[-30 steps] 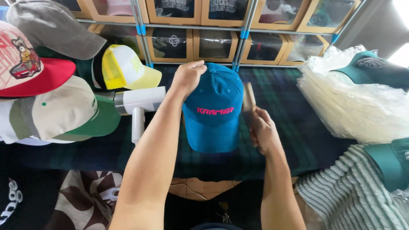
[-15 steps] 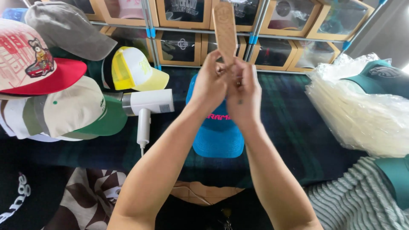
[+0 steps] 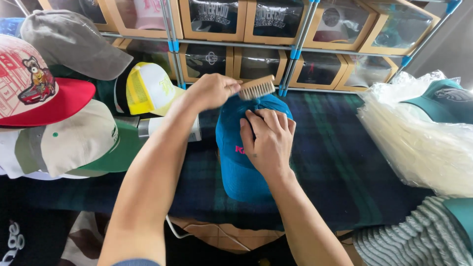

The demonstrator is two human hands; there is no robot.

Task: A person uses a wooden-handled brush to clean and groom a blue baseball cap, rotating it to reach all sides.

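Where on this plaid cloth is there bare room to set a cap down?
Bare plaid cloth lies between the blue cap and the plastic bags. The left is crowded: a yellow trucker cap and a beige-and-green cap. Both hands work over the blue cap.

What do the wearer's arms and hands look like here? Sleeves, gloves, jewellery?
Both forearms are bare from near the elbow down. The left hand and right hand wear no gloves, and no rings, watch or bands show. A sliver of grey-blue sleeve shows at the bottom edge on the left arm. The right arm runs out of frame with no sleeve in view.
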